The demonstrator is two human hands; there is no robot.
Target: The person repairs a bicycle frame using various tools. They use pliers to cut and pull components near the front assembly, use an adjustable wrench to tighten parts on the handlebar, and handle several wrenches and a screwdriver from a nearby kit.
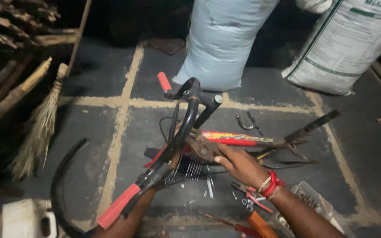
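You are kneeling over a small bicycle frame with red and yellow tubing (237, 139) lying on a dark floor with pale painted lines (111, 145). Your right hand (239, 165) is gripping a rusty wrench (203, 147) at the frame's front. Your left hand (166, 165) is mostly hiding behind the black handlebar with red rubber grips (155, 174); I cannot tell its grasp. Behind, a pale blue-grey sack (223, 39) is standing upright, and a white sack with green printing (347, 44) is leaning right, cut off by the edge. Red-handled pliers (254, 200) are lying nearby, dim.
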